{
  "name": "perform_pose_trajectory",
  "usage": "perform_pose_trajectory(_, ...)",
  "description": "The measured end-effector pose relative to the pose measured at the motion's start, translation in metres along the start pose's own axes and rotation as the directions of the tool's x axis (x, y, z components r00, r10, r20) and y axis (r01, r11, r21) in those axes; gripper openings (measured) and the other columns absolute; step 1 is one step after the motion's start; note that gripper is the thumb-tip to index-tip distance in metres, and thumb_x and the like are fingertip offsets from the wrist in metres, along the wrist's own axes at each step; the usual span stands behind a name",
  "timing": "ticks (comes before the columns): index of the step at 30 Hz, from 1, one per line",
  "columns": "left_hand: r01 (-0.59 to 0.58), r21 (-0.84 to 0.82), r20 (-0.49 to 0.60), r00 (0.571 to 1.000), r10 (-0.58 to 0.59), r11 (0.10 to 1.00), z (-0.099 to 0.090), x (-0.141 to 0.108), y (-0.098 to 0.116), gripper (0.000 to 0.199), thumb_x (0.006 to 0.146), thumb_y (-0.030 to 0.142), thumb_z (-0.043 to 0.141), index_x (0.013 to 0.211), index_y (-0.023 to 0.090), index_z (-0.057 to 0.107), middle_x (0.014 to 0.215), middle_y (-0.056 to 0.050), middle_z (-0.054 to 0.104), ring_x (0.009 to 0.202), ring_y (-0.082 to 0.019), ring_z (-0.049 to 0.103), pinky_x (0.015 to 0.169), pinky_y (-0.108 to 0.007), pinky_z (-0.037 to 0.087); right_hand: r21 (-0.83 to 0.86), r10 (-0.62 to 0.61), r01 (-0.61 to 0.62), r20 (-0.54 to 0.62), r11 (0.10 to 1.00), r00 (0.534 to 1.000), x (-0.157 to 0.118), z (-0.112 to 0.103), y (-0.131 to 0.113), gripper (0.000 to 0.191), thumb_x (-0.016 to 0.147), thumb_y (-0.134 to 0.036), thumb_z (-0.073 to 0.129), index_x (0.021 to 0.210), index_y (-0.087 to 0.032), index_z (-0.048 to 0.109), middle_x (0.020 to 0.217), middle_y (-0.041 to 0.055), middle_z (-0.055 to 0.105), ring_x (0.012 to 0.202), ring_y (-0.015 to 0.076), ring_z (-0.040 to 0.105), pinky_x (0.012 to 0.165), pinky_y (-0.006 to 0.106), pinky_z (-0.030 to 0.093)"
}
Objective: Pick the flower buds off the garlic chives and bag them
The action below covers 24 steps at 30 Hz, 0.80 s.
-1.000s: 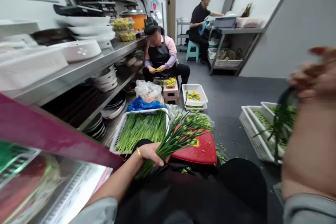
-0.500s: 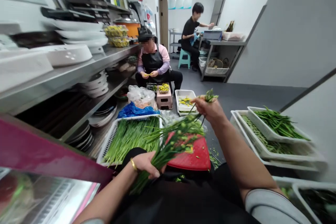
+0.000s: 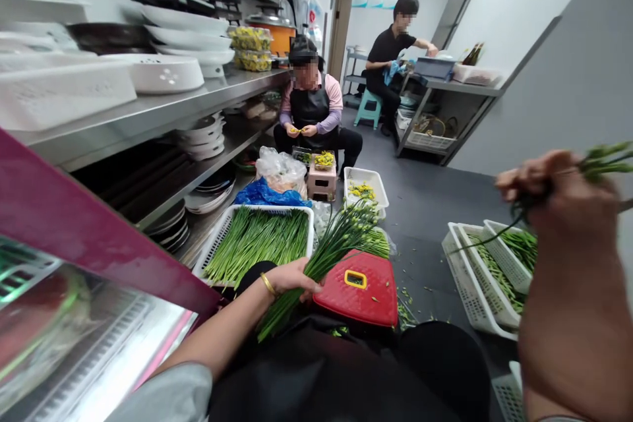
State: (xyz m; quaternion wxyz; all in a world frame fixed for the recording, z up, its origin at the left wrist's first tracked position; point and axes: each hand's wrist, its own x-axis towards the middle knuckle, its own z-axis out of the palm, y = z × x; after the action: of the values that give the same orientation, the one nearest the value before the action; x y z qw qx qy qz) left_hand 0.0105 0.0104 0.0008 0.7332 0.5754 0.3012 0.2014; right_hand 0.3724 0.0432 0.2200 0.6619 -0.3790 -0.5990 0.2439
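My left hand [image 3: 293, 277], with a gold bangle at the wrist, is closed around a thick bunch of flowering chives [image 3: 339, 237]. The budded tips of the bunch point up and to the right, over a red plastic stool [image 3: 378, 280] with a yellow-edged slot. Raised far out to the right, my right hand [image 3: 558, 188] is closed on a few chive stems [image 3: 604, 161]. Their tips stick out on the right, and one thin stem trails down to the left. Left of the stool, a white basket [image 3: 311, 227] holds many long chives.
White baskets of green beans [image 3: 462, 277] stand on the floor at right. A steel shelf [image 3: 163, 109] with dishes runs along the left. Ahead, a co-worker [image 3: 311, 102] sits handling yellow flowers; another person [image 3: 390, 53] sits by a steel table [image 3: 475, 89].
My right hand has swung from above the stool far to the right with its stems. My left hand still grips the bunch. The view has turned slightly left.
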Motion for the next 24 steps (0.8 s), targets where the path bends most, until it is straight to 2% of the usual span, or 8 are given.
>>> perform_pose_trajectory(2, 0.009, 0.052, -0.088, 0.996, -0.004, 0.999, 0.002, 0.006, 0.001, 0.023, 0.060, 0.030, 0.070, 0.061, 0.015, 0.054, 0.040, 0.003, 0.052, 0.036, -0.010, 0.045, 0.041, -0.021, 0.033, -0.018, 0.116, -0.116, -0.003, 0.993, 0.993, -0.021, 0.029, 0.001, 0.036, 0.074, -0.051, 0.073, 0.059, -0.024, 0.055, 0.049, -0.0030, 0.037, 0.042, 0.0107, 0.040, 0.036, 0.026, 0.024)
perform_pose_trajectory(5, 0.034, 0.103, -0.193, 0.981, -0.013, 0.994, 0.007, 0.012, 0.000, 0.021, 0.060, 0.029, 0.067, 0.059, 0.016, 0.050, 0.039, 0.005, 0.049, 0.036, -0.009, 0.043, 0.041, -0.022, 0.033, -0.144, 0.231, -0.207, 0.176, 0.968, 0.957, -0.044, 0.061, 0.013, 0.034, 0.068, -0.053, 0.076, 0.070, -0.020, 0.065, 0.046, -0.0070, 0.034, 0.038, 0.0059, 0.027, 0.036, 0.023, 0.017)
perform_pose_trajectory(10, 0.017, 0.121, -0.236, 0.972, 0.012, 0.992, 0.015, 0.011, 0.000, 0.022, 0.057, 0.026, 0.067, 0.062, 0.017, 0.047, 0.045, 0.008, 0.046, 0.040, -0.007, 0.041, 0.041, -0.020, 0.031, -0.257, 0.305, -0.222, 0.352, 0.941, 0.885, -0.072, 0.114, 0.044, 0.042, 0.062, -0.043, 0.076, 0.093, -0.014, 0.075, 0.048, -0.0070, 0.041, 0.047, 0.0073, 0.035, 0.047, 0.024, 0.030)
perform_pose_trajectory(14, 0.039, 0.115, -0.218, 0.976, -0.013, 0.993, 0.017, 0.008, -0.004, 0.025, 0.059, 0.025, 0.068, 0.069, 0.018, 0.046, 0.048, 0.009, 0.046, 0.040, -0.008, 0.041, 0.041, -0.021, 0.031, -0.142, 0.284, -0.248, 0.385, 0.958, 0.878, -0.084, 0.148, 0.057, 0.029, 0.064, -0.044, 0.073, 0.073, -0.016, 0.075, 0.060, 0.0006, 0.062, 0.060, 0.0144, 0.054, 0.061, 0.029, 0.044)
perform_pose_trajectory(17, 0.029, 0.135, -0.239, 0.971, 0.005, 0.990, 0.016, 0.006, -0.008, 0.025, 0.059, 0.025, 0.067, 0.070, 0.018, 0.046, 0.049, 0.009, 0.046, 0.041, -0.007, 0.040, 0.042, -0.021, 0.031, -0.084, 0.266, -0.254, 0.378, 0.964, 0.887, -0.087, 0.155, 0.058, 0.023, 0.062, -0.042, 0.075, 0.063, -0.018, 0.073, 0.063, 0.0023, 0.067, 0.064, 0.0168, 0.059, 0.065, 0.031, 0.047)
perform_pose_trajectory(19, 0.017, 0.164, -0.249, 0.968, 0.024, 0.986, 0.014, 0.005, -0.009, 0.021, 0.058, 0.022, 0.065, 0.069, 0.018, 0.047, 0.050, 0.009, 0.047, 0.043, -0.007, 0.040, 0.043, -0.020, 0.031, -0.062, 0.264, -0.257, 0.310, 0.964, 0.913, -0.085, 0.151, 0.054, 0.020, 0.061, -0.039, 0.077, 0.063, -0.019, 0.073, 0.063, 0.0018, 0.067, 0.059, 0.0144, 0.056, 0.059, 0.029, 0.044)
perform_pose_trajectory(22, -0.008, 0.210, -0.278, 0.958, 0.068, 0.978, 0.011, 0.005, -0.006, 0.019, 0.058, 0.018, 0.063, 0.069, 0.017, 0.048, 0.052, 0.009, 0.048, 0.045, -0.007, 0.041, 0.045, -0.019, 0.033, 0.034, 0.265, -0.268, 0.078, 0.963, 0.961, -0.071, 0.130, 0.038, 0.018, 0.061, -0.036, 0.078, 0.062, -0.020, 0.069, 0.051, -0.0025, 0.055, 0.044, 0.0072, 0.039, 0.042, 0.024, 0.028)
perform_pose_trajectory(24, -0.025, 0.225, -0.296, 0.951, 0.093, 0.974, 0.007, 0.005, -0.004, 0.019, 0.058, 0.018, 0.064, 0.071, 0.017, 0.050, 0.053, 0.009, 0.049, 0.045, -0.007, 0.042, 0.045, -0.019, 0.033, 0.159, 0.212, -0.196, -0.091, 0.968, 0.973, -0.056, 0.105, 0.020, 0.022, 0.059, -0.037, 0.080, 0.059, -0.021, 0.066, 0.045, -0.0056, 0.044, 0.038, 0.0051, 0.027, 0.038, 0.024, 0.015)
